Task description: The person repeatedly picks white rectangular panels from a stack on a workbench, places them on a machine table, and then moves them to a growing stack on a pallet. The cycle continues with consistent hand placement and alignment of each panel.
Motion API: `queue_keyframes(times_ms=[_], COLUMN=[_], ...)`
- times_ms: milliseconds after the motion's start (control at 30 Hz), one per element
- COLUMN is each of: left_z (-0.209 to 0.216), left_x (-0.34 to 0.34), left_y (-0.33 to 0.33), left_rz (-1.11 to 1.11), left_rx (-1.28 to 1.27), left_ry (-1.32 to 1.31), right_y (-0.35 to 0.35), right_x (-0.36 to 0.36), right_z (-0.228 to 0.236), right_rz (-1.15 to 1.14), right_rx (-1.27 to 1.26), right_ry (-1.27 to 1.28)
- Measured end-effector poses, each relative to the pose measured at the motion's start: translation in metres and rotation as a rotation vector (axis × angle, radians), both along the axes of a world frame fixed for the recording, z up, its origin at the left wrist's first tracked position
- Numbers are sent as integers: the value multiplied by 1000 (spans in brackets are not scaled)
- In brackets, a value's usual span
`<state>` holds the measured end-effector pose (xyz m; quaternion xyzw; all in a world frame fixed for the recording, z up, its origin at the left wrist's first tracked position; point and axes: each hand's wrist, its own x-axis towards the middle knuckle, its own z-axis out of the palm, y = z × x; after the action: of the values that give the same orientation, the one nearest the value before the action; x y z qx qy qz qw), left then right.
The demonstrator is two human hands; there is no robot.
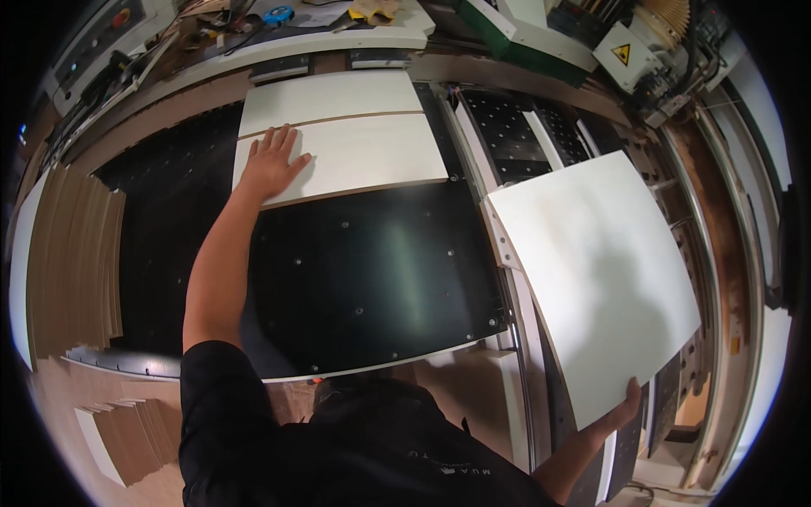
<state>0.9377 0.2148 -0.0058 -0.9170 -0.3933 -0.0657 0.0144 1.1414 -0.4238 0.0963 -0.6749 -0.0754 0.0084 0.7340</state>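
Note:
My left hand (274, 165) lies flat with spread fingers on a white board (363, 156), near its left end. Behind that board lies a second white board (338, 97), with a thin brown edge between the two. Both rest on the black table (380, 270). Out to the right, my right hand (623, 409) grips the near edge of a larger white panel (604, 270), thumb on top and fingers hidden beneath. This panel spans the rails and the perforated black plates of a machine, and a shadow falls across it.
A stack of boards (76, 253) stands at the table's left end, and a smaller stack (127, 439) sits lower left. On the back bench are a blue tape measure (279, 15) and a yellow cloth or glove (372, 10). A machine head with a warning sign (623, 55) stands back right.

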Motion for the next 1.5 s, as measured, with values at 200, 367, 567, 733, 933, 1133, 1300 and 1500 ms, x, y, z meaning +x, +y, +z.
queue_keyframes(times_ms=[200, 367, 567, 733, 933, 1133, 1300, 1500], left_z=[8, 19, 23, 31, 41, 45, 46, 44], left_x=[-88, -201, -293, -334, -361, -363, -364, -366], left_y=[-92, -181, -237, -248, -243, -238, -231, -226], left_rz=[112, 246, 264, 188, 54, 11, -9, -18], left_rx=[-56, -139, -160, -177, -212, -224, -239, -234], left_ry=[43, 47, 17, -46, -57, -50, -51, -39], right_y=[47, 89, 204, 299, 364, 387, 407, 427], right_x=[5, 19, 52, 53, 49, 65, 90, 83], right_z=[12, 7, -24, -65, -91, -119, -116, -68], right_rz=[64, 288, 326, 548, 644, 741, 760, 240], right_rx=[253, 196, 380, 419, 389, 290, 15, -551], right_ry=[85, -5, 400, 508, 609, 605, 335, -937])
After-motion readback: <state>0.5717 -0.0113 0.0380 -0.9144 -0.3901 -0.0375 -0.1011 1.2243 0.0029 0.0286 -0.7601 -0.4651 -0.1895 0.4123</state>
